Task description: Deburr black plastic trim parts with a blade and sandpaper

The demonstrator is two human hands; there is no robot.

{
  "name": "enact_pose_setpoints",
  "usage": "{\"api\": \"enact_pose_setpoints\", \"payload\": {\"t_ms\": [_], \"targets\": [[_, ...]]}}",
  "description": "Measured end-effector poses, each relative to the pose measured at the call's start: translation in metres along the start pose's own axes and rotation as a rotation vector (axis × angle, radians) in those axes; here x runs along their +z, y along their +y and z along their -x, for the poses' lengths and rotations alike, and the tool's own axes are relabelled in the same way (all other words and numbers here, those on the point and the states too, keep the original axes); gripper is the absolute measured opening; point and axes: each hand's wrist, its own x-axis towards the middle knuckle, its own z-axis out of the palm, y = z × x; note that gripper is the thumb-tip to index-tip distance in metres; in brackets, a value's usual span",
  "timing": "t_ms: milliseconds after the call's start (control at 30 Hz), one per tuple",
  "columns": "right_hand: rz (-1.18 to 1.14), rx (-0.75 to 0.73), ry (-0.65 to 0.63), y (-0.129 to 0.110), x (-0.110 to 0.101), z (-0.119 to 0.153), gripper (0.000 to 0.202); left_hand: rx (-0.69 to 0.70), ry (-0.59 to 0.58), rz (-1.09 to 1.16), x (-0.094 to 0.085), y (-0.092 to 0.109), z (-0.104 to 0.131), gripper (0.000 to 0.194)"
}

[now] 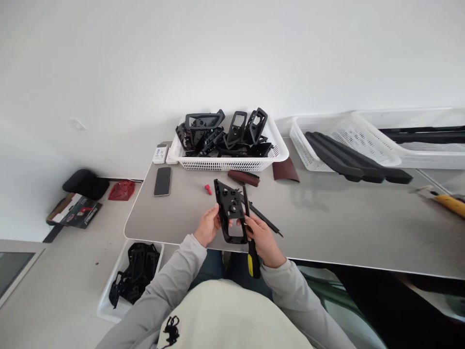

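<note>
White wall backs the grey desk (327, 218); left grip (208, 227) clasps a flat black plastic frame (229, 213) above the desk's near edge, right grip (262, 237) is closed around a black-and-yellow-handled tool (253, 257), white slotted basket of black parts (228, 157) beyond

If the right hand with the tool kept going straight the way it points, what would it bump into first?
The right hand points its tool away from the person. Its tip already seems to lie against the black plastic part; beyond that probably the dark red roll, then the white basket. Depth is unclear.

No legible text, labels or numbers anywhere in view.
</note>
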Motion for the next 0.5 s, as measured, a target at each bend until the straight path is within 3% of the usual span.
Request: {"api": "enact_pose_setpoints", "payload": {"t_ms": [200,300,400,467,500], "targets": [[0.024,0.022,-0.001,0.003,-0.002,-0.004,0.03,0.045,0.006,-0.207,-0.009,-0.003,-0.005,0.046],[0.029,0.044,0.011,0.007,-0.004,-0.007,0.035,0.131,0.113,-0.444,-0.019,0.0,-0.013,0.04],[0.035,0.058,0.022,0.008,-0.008,-0.009,0.041,0.341,0.469,-0.8,-0.037,0.019,-0.025,0.025],[0.04,0.061,0.025,0.009,-0.01,-0.009,0.044,0.405,0.669,-0.905,-0.054,0.043,-0.033,0.035],[0.043,0.061,0.025,0.009,-0.011,-0.009,0.045,0.404,0.881,-1.153,-0.063,0.057,-0.037,0.04]]}}
